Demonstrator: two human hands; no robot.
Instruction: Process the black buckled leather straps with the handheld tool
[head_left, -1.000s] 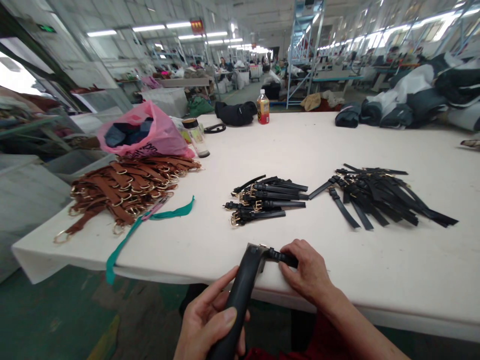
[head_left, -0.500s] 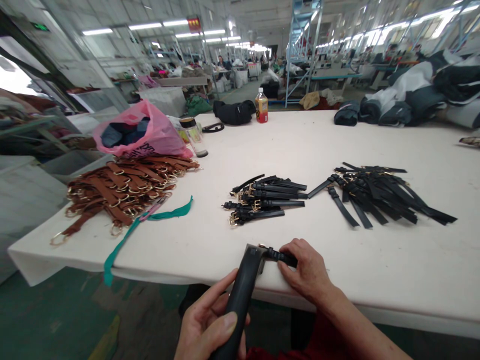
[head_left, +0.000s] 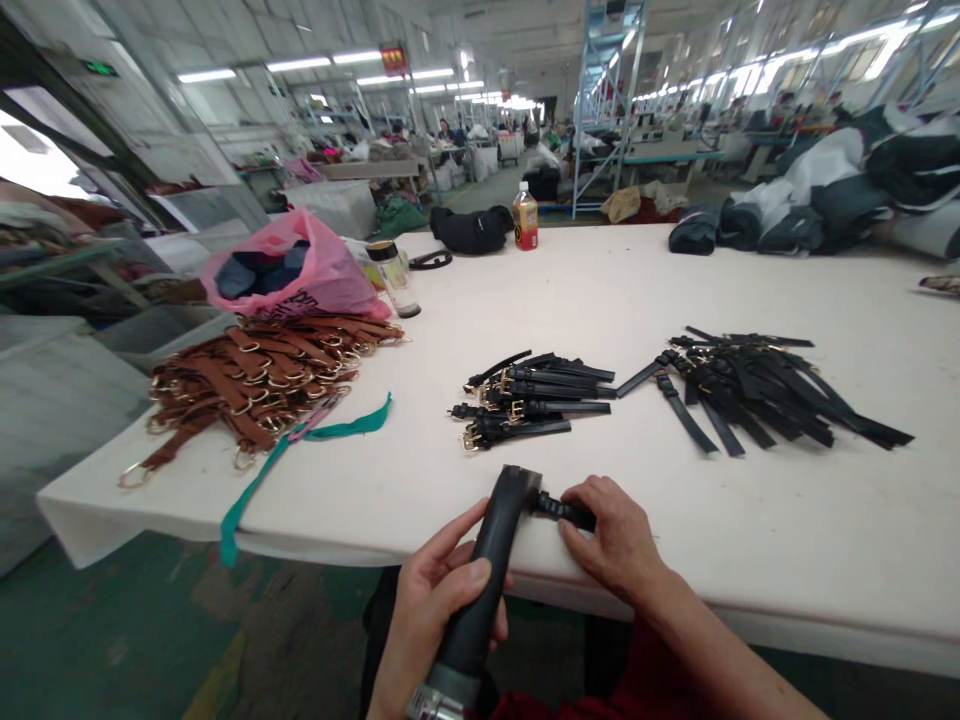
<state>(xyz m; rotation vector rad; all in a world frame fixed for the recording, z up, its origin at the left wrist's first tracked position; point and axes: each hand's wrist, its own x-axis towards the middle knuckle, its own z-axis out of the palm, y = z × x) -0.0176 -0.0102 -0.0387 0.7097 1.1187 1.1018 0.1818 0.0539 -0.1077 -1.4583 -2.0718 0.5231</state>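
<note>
My left hand [head_left: 442, 600] is wrapped round a black handheld tool [head_left: 491, 560]. The tool has a long smooth grip, a squared, bent head and a silver collar at its lower end. My right hand [head_left: 611, 535] pinches a short black buckle strap [head_left: 559, 508] near the table's front edge. The strap's far end lies against or under the tool's head, which hides its buckle. Beyond my hands lies a small group of black straps [head_left: 544, 390] with gold buckles. Farther right is a larger, looser pile of black straps [head_left: 772, 385].
Brown straps with gold rings [head_left: 255, 380] lie heaped at the left, beside a teal ribbon [head_left: 345, 428]. Behind them stand a pink plastic bag [head_left: 330, 265] and a jar [head_left: 394, 275]. A drink bottle [head_left: 526, 218] and dark bundles [head_left: 795, 230] line the white table's [head_left: 675, 300] far side.
My left hand has moved up and slightly right with the black tool. The tool's head has come forward over the strap's buckle end. My right hand keeps its place. The view has shifted slightly.
</note>
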